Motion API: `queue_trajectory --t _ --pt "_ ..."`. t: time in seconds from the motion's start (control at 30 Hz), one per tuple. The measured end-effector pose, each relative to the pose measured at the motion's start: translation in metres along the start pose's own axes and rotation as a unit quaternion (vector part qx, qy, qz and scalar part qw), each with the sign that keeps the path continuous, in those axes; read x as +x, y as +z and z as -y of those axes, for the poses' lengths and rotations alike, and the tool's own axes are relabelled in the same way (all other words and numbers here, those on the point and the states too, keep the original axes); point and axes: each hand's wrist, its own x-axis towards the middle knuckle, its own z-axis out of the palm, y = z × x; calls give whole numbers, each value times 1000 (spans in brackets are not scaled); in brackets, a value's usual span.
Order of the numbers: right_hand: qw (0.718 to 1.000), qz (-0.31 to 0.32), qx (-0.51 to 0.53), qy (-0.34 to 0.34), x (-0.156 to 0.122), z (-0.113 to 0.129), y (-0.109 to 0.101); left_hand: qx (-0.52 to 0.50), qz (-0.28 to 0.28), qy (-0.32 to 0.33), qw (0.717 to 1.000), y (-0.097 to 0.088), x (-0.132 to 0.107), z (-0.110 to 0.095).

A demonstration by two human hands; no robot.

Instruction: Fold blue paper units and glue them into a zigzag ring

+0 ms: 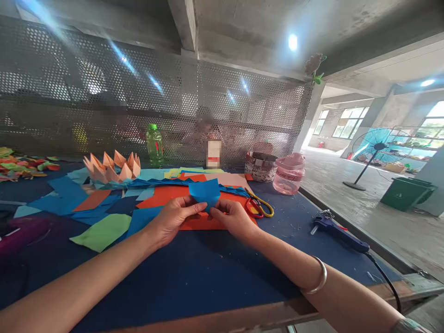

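Note:
A small piece of blue paper (205,190) is pinched between my two hands above the table. My left hand (178,215) has its thumb on the paper's lower left part. From the other side my right hand (233,216) grips the lower right edge with thumb and fingers. Beneath and behind them lie orange paper sheets (166,195) and a strip of folded blue paper (163,181). Scissors (261,206) with red and yellow handles rest just right of my right hand. Left of my left hand is a green paper leaf shape (104,231).
Folded peach paper points (113,169) stand in a ring at the back left, near a green bottle (155,145). A woven basket (260,165) and a pink plastic jug (289,173) stand back right. A corded glue gun (342,233) lies by the right edge.

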Motion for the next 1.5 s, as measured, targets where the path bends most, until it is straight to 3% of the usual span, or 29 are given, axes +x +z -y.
queue_trajectory --t 0.43,0.87,1.1,1.5 --pt "999 -12 -7 29 1 0 1 -31 -41 -26 998 1 0 2" --pt "999 9 3 31 -1 -1 2 5 -61 4 998 4 1 2" --pt "999 17 -13 46 -1 1 3 33 -52 34 998 2 1 5" --pt "998 -9 -61 31 -1 4 2 20 -29 22 999 8 -7 -4"
